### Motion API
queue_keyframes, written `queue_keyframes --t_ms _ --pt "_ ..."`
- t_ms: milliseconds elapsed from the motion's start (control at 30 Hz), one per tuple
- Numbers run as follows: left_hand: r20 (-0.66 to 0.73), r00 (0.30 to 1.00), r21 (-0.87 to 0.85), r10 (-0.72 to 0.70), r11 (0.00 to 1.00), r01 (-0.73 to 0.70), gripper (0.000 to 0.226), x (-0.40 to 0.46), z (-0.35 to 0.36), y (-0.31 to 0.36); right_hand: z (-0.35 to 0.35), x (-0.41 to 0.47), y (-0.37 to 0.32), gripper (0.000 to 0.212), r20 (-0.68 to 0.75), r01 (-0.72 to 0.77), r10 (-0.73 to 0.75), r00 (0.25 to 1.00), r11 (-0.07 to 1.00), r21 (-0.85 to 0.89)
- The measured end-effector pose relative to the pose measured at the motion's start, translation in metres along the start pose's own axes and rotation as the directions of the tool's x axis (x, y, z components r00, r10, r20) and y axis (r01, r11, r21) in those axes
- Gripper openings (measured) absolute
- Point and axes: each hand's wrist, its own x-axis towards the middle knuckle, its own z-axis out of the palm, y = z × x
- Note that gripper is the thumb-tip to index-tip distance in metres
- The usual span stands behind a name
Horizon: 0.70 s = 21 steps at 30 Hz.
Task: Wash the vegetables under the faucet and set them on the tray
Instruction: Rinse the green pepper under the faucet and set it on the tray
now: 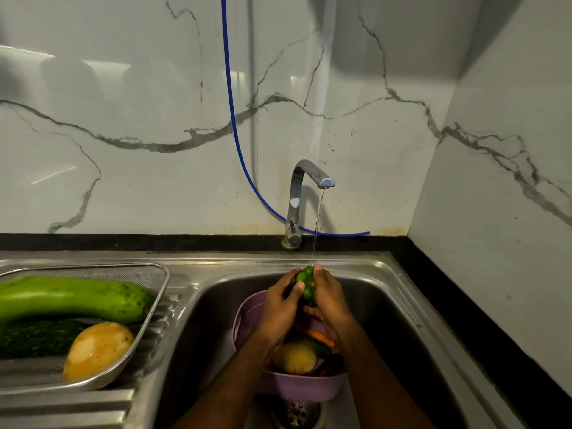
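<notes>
The tray (pixel 161 275) is set left of the sink (pixel 402 320); a colander (pixel 247 317) sits in the sink, before the faucet (pixel 295 199).

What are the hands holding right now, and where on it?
A small green vegetable, under the faucet stream. The left hand and right hand clasp its opposite sides, left thumb across its front; its top pokes out.
</notes>
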Motion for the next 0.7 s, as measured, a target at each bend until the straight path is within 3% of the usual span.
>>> queue_keyframes --t_ms 100,200,300,367,433,500,600,700 --pt "-0.007 1.000 -0.020 -0.002 1.000 0.001 0.041 0.002 -0.005 -0.003 -0.003 -0.009 -0.007 0.035 0.131 -0.168 0.137 0.982 0.948 0.269" --pt "-0.051 0.998 -0.038 -0.028 0.999 0.026 0.045 0.003 -0.005 -0.003 -0.002 -0.012 -0.010 0.033 0.152 -0.127 0.082 0.985 0.940 0.316" --pt "-0.061 0.992 -0.108 -0.107 0.989 0.100 0.028 0.002 0.000 0.008 0.004 -0.008 -0.008 0.026 0.056 0.082 -0.090 0.994 0.988 0.128" --pt "-0.010 0.971 -0.231 -0.239 0.945 0.230 0.036 0.002 0.003 0.013 0.007 -0.002 -0.004 0.022 0.029 0.211 -0.209 0.977 0.972 -0.098" --pt "0.055 0.950 -0.231 -0.308 0.922 0.312 0.044 0.000 0.004 0.013 0.010 -0.001 -0.002 0.012 0.007 0.241 -0.244 0.970 0.953 -0.186" --pt "0.100 0.943 -0.209 -0.318 0.920 0.332 0.039 -0.002 0.006 0.013 0.010 0.001 -0.002 0.009 -0.017 0.204 -0.209 0.978 0.968 -0.148" --pt "0.033 0.973 -0.161 -0.230 0.959 0.232 0.032 -0.001 0.008 0.013 0.006 0.003 -0.006 0.006 -0.011 0.173 -0.173 0.985 0.985 -0.030" --pt "-0.038 0.998 0.085 -0.057 0.995 0.060 0.047 0.005 0.008 0.006 0.001 0.003 -0.007 0.018 -0.008 0.192 -0.194 0.981 0.976 -0.102"
